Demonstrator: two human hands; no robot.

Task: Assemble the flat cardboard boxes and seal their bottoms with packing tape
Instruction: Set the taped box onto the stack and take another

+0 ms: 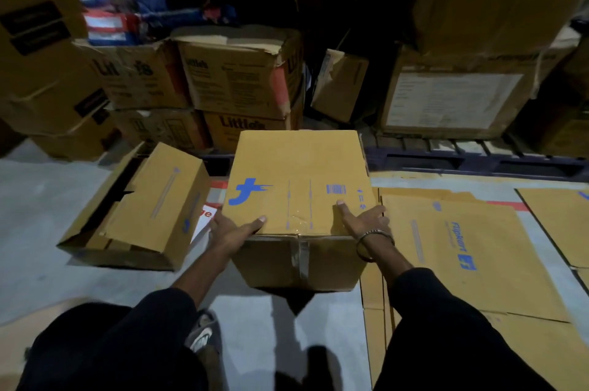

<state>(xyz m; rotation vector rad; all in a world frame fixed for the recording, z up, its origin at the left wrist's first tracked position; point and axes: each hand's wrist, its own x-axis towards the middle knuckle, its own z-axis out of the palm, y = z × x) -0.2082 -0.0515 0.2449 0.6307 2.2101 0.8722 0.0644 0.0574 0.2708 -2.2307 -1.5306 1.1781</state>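
Observation:
An assembled cardboard box [298,174] with a blue logo is held up off the floor in the middle of the view. Clear tape [302,255] runs down the seam of its near face. My left hand [234,226] grips its near left edge, thumb on the top face. My right hand [363,220] grips the near right edge, thumb on top, a metal bangle on the wrist. Another assembled box [146,209] lies tilted on the floor to the left, its flaps partly open. Flat cardboard boxes [462,250] lie stacked on the floor to the right.
Stacked cartons [236,78] stand behind on a dark pallet [478,161], with large boxes [41,56] at the far left and right. My legs and a shoe [202,338] are at the bottom. Grey floor [28,225] lies at left.

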